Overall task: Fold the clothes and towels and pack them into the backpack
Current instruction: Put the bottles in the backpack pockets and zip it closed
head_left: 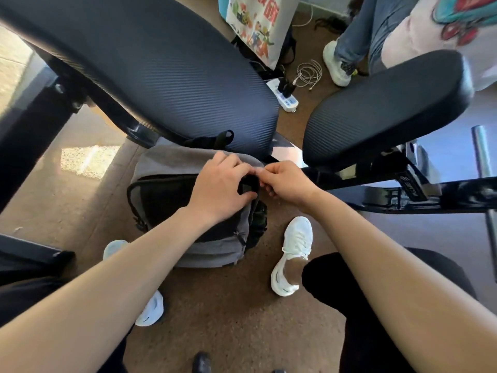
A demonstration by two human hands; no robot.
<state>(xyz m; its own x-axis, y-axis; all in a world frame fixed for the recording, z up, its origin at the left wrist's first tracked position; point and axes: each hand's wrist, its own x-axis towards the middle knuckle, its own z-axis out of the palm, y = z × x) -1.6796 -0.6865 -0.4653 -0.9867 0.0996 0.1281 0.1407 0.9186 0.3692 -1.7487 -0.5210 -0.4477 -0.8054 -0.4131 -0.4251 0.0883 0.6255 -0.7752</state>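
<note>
Backpack (166, 164) on the floor (228, 305), between a left shoe (150, 310) and a right shoe (293, 254). Left hand (220, 187) and right hand (287, 184) side by side on its top right corner. Behind the backpack, a chair (161, 76); right of that, another chair (390, 109). Farther back, between the chairs, a power strip (285, 99) and a cable (309, 72) on the floor.

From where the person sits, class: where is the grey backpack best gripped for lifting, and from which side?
Probably the black carry loop at the far end of the backpack: it stands free of the fabric. Reach from the near side; the chair seat overhangs beyond.
</note>
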